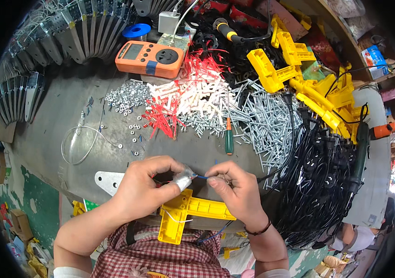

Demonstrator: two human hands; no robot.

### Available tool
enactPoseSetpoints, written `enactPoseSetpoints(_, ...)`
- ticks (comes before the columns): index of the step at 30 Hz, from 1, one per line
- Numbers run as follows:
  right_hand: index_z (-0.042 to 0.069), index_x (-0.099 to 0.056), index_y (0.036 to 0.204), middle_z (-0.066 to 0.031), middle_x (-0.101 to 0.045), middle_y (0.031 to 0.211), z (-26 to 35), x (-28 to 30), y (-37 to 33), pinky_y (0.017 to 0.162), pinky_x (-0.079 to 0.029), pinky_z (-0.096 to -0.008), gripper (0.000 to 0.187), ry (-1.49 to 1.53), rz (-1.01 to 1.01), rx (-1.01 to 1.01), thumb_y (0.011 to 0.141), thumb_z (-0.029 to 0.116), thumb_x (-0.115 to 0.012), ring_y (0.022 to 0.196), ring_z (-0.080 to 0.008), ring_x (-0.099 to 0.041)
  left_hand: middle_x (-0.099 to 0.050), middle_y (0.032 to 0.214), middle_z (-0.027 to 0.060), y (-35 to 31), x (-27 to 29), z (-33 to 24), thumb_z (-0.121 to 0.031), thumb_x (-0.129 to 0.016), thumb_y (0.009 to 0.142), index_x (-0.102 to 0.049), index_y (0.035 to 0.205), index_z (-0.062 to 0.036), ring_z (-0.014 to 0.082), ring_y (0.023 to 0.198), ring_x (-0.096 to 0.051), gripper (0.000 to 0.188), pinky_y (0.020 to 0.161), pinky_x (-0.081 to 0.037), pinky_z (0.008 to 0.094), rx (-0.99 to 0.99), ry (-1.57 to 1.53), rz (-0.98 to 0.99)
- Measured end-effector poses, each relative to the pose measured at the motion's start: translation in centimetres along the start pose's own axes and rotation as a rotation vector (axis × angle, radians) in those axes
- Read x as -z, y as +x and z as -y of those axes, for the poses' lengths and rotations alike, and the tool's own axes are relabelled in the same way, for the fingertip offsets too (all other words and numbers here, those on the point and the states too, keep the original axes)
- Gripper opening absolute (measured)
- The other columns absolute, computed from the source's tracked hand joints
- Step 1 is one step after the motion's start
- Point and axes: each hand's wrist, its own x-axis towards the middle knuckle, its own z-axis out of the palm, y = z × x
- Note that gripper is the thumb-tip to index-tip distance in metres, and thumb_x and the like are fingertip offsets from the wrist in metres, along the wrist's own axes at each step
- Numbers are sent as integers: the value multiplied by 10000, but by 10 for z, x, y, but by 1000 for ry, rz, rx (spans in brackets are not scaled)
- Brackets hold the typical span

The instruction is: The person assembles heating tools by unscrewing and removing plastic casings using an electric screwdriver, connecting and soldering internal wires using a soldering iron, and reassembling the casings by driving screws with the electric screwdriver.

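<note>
Both hands meet at the near edge of the bench. A short length of thin blue wire (200, 176) runs between their fingertips. My left hand (144, 187), with silvery tape round its thumb and a fingertip, is closed in a pinch on one end. My right hand (237, 190) pinches the wire's other side. Just below them lies a yellow plastic housing (173, 227), T-shaped and hollow, with a white wire (172, 215) across it. A flat metal plate with holes (107, 180) sticks out beside my left hand, which partly hides it.
Beyond my hands are piles of long screws (267, 123), nuts (128, 95), and white and red pieces (193, 95), plus a green-handled screwdriver (229, 139). An orange multimeter (149, 59) stands behind. Black cords (318, 180) and yellow housings (318, 97) fill the right; metal blades (86, 34) line the far left.
</note>
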Motion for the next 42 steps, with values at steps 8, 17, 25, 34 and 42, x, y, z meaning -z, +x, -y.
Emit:
enactPoseSetpoints(8, 28, -592, 916, -95, -626, 721, -1, 2, -2, 600, -472, -295, 101, -61, 13, 28, 838, 79, -629, 657, -217, -637, -636, 872, 42, -2, -1, -2, -50, -642, 783, -636, 940, 4, 88, 825, -577, 167, 745, -466, 251, 54, -81, -35)
enactPoseSetpoints(17, 10, -586, 925, -135, -605, 842, 34, 2, 8, 617, -476, -327, 125, -154, 154, -50, 824, 69, -630, 703, -243, -622, -625, 844, 69, -1, -1, 6, -52, -667, 693, -620, 888, -27, 187, 799, -582, 202, 788, -424, 318, -194, 248, -93)
enactPoseSetpoints(25, -1, -592, 912, -105, -614, 767, 22, 3, 17, 611, -466, -272, 123, -87, 137, -81, 836, 90, -626, 672, -162, -602, -547, 702, 73, 1, -9, 0, -39, -658, 595, -581, 787, -52, 251, 688, -536, 207, 725, -361, 347, -524, 605, -213)
enactPoseSetpoints(34, -6, -549, 899, 15, -539, 753, 4, -11, 18, 587, -405, -208, 95, 302, 154, -283, 882, 86, -565, 660, -30, -460, -581, 779, 83, -1, -12, 8, -20, -661, 596, -551, 828, -52, 260, 721, -564, 259, 719, -395, 356, -535, 599, -210)
enactPoseSetpoints(42, -7, -531, 954, 52, -516, 783, -11, -7, 22, 599, -393, -186, 101, 818, 375, -492, 908, 83, -530, 673, -30, -457, -617, 895, 119, -4, -14, 16, 52, -700, 623, -493, 1011, -45, 274, 790, -623, 451, 718, -491, 341, -696, 517, -260)
